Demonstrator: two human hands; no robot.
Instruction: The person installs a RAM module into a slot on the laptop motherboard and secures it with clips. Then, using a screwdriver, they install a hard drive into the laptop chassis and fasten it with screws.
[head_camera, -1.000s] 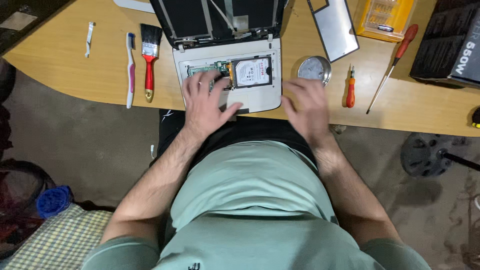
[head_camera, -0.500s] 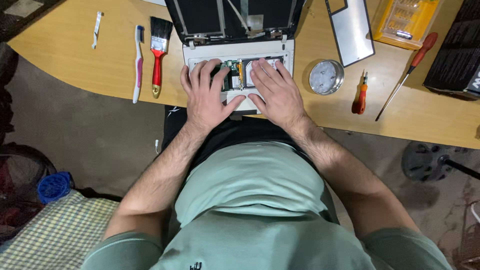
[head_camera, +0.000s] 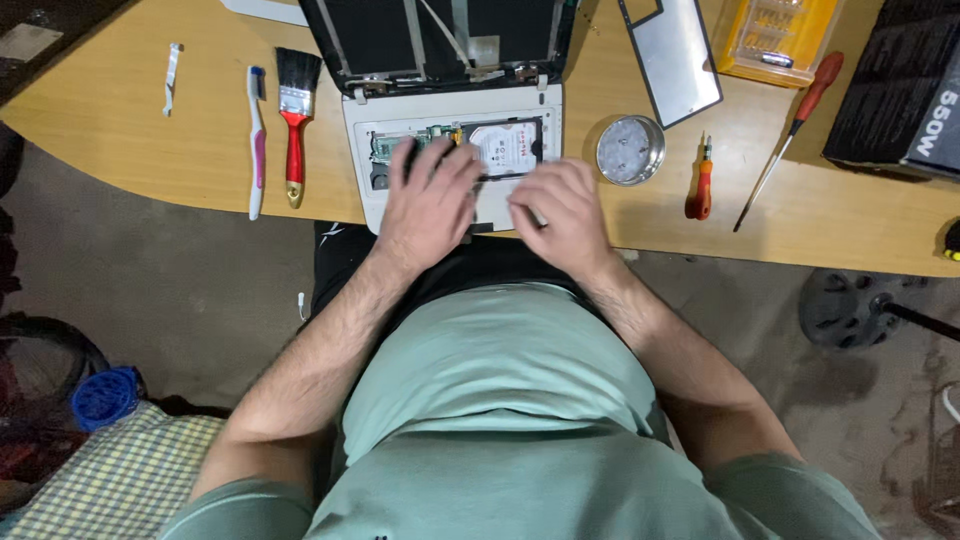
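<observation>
Both hands hide the opened laptop's near half; left hand and right hand lie spread flat on it, holding nothing.

A red-handled paintbrush lies beside a white and pink toothbrush on the wooden table. Right of centre sit a round metal tin, a small orange screwdriver, a long red screwdriver and a yellow bit case.
</observation>
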